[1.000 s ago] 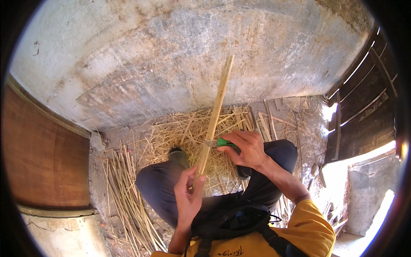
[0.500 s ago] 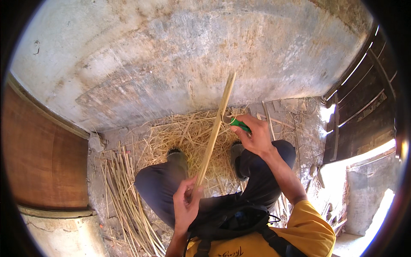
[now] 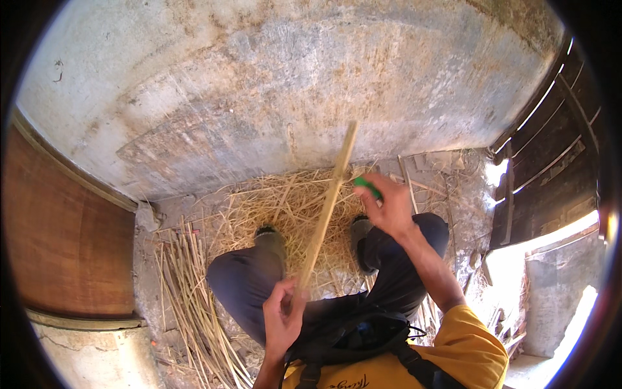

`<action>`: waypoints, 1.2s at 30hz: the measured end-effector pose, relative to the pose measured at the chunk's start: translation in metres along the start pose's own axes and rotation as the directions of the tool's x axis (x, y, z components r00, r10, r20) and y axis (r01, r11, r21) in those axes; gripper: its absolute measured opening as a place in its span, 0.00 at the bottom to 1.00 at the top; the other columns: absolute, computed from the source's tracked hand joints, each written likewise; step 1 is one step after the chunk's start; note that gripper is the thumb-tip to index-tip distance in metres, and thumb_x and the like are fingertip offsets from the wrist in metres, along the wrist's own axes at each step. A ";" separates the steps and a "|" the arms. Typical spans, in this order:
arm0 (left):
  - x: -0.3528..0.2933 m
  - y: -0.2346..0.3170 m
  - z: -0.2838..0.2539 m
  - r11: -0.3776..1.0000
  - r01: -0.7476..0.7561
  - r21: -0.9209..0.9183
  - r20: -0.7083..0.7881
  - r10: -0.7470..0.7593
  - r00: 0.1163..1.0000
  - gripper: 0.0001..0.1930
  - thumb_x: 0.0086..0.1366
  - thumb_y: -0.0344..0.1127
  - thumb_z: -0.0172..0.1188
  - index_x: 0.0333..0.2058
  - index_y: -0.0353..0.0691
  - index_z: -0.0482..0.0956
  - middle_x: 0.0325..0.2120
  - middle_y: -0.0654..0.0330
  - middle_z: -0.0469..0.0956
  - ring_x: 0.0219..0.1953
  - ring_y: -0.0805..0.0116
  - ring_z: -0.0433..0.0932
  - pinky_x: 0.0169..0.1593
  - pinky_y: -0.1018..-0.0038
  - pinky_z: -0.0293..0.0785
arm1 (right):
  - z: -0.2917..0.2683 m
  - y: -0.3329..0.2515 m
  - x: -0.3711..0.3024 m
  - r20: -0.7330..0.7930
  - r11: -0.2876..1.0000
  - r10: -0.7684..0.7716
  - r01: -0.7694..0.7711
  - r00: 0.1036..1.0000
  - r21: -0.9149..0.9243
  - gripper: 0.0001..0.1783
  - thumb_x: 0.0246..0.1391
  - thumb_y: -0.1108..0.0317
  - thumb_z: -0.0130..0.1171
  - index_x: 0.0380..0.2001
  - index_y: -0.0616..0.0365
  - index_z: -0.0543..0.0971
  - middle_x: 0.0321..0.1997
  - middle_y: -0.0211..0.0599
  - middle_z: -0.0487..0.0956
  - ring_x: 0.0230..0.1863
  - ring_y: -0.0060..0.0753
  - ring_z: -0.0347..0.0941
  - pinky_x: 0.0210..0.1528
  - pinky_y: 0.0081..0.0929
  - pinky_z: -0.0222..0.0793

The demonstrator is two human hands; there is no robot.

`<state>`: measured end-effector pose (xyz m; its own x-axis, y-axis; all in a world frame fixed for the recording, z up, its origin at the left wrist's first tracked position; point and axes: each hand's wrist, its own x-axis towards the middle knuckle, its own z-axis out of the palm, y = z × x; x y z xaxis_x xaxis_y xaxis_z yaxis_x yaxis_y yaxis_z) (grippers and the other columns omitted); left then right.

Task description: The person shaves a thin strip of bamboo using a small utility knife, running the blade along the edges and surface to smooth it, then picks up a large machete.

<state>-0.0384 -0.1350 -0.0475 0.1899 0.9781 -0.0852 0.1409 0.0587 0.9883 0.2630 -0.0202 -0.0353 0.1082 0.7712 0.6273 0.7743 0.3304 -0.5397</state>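
A long, pale bamboo strip [image 3: 327, 206] slants upward in front of me, slightly blurred. My left hand [image 3: 282, 319] is closed around its lower end, near my lap. To the right of the strip's middle, my right hand [image 3: 391, 206] grips a knife [image 3: 368, 187] by its green handle. The knife's blade is too smeared to make out, and I cannot tell whether it touches the strip.
Thin shavings [image 3: 291, 194] litter the floor between and ahead of my boots [image 3: 361, 240]. A bundle of long strips [image 3: 194, 305] lies at the left. A stained wall [image 3: 291, 97] rises ahead, with a brown wooden panel [image 3: 71, 227] at the left and dark boards [image 3: 551, 155] at the right.
The bamboo strip's upper end has dropped a little toward me. My right hand has shifted slightly with the knife, whose curved blade was against the strip before.
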 end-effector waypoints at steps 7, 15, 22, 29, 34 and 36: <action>-0.020 -0.013 -0.012 1.000 0.020 0.020 -0.029 -0.020 0.999 0.14 0.73 0.25 0.63 0.55 0.31 0.79 0.32 0.68 0.75 0.35 0.83 0.71 0.40 0.84 0.69 | -0.005 0.005 0.017 0.039 0.996 0.084 -0.085 0.996 0.040 0.12 0.62 0.62 0.69 0.43 0.58 0.86 0.31 0.44 0.85 0.26 0.46 0.80 0.31 0.37 0.75; -0.041 -0.012 -0.030 0.988 0.156 -0.007 0.056 -0.155 0.986 0.13 0.73 0.25 0.64 0.54 0.32 0.80 0.32 0.68 0.78 0.35 0.84 0.73 0.41 0.84 0.70 | -0.015 0.042 0.033 -0.039 0.968 0.238 -0.241 0.970 -0.067 0.17 0.65 0.54 0.66 0.44 0.58 0.86 0.27 0.47 0.83 0.26 0.48 0.80 0.32 0.41 0.74; -0.057 -0.028 -0.043 0.980 0.164 -0.116 -0.068 -0.172 0.983 0.15 0.74 0.27 0.63 0.56 0.33 0.79 0.32 0.70 0.76 0.34 0.86 0.71 0.38 0.85 0.66 | -0.022 0.033 0.033 0.058 0.924 0.358 -0.344 0.932 -0.167 0.18 0.70 0.54 0.59 0.44 0.59 0.84 0.17 0.47 0.73 0.21 0.48 0.75 0.28 0.42 0.67; -0.041 -0.016 -0.036 0.984 0.132 -0.118 -0.098 -0.144 0.985 0.15 0.74 0.26 0.63 0.57 0.32 0.78 0.32 0.69 0.76 0.35 0.84 0.73 0.41 0.84 0.69 | -0.006 -0.022 0.018 0.218 0.989 -0.038 0.006 0.975 0.147 0.15 0.67 0.57 0.65 0.46 0.59 0.81 0.29 0.46 0.81 0.29 0.47 0.80 0.31 0.40 0.72; -0.041 -0.010 -0.030 0.983 0.139 -0.119 -0.036 -0.144 0.989 0.15 0.73 0.25 0.63 0.56 0.31 0.78 0.36 0.66 0.77 0.38 0.81 0.76 0.45 0.83 0.72 | 0.012 -0.017 0.010 0.221 0.986 -0.053 0.016 0.974 0.164 0.15 0.64 0.59 0.68 0.46 0.59 0.82 0.33 0.42 0.84 0.30 0.45 0.82 0.32 0.36 0.75; -0.042 -0.008 -0.029 0.984 0.131 -0.124 -0.029 -0.136 0.990 0.15 0.73 0.25 0.63 0.56 0.31 0.78 0.36 0.66 0.76 0.38 0.82 0.75 0.43 0.83 0.71 | 0.012 -0.010 0.012 0.233 0.993 -0.028 0.000 0.972 0.119 0.15 0.64 0.59 0.68 0.45 0.59 0.83 0.33 0.42 0.85 0.30 0.45 0.82 0.32 0.35 0.76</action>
<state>-0.0755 -0.1705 -0.0483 0.1409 0.9665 -0.2146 0.0428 0.2106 0.9766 0.2484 -0.0078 -0.0291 -0.0617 0.8674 0.4938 0.6949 0.3925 -0.6026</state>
